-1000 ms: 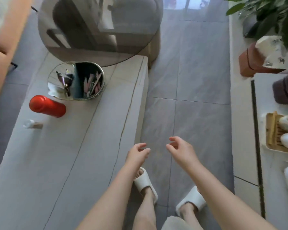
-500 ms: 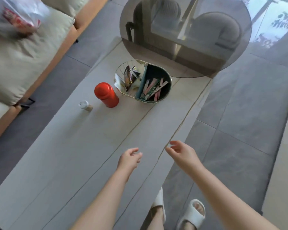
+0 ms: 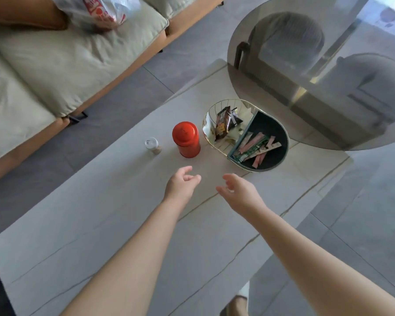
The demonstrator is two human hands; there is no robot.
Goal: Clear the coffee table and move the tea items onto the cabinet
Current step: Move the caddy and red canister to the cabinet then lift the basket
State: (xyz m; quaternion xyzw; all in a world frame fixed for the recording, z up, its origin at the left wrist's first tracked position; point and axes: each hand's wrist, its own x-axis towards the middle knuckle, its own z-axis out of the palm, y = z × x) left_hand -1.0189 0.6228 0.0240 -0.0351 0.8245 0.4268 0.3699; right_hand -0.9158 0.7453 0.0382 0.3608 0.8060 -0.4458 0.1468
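Note:
A red tea canister (image 3: 186, 139) stands upright on the pale coffee table (image 3: 100, 224). To its left is a small clear jar with a white lid (image 3: 152, 145). To its right sits an oval wire basket (image 3: 245, 135) with snack packets in one half and stick sachets in the dark half. My left hand (image 3: 181, 184) hovers open just below the canister, not touching it. My right hand (image 3: 240, 191) is open beside it, below the basket. Both hands hold nothing.
A round smoked-glass tabletop (image 3: 317, 71) overlaps the far end of the coffee table. A sofa with beige cushions (image 3: 62, 65) runs along the left, with a plastic bag (image 3: 98, 10) on it. Grey tiled floor (image 3: 363, 201) lies to the right.
The view has swung left from the cabinet side to the coffee table. Both hands have reached forward over the table toward the canister and basket.

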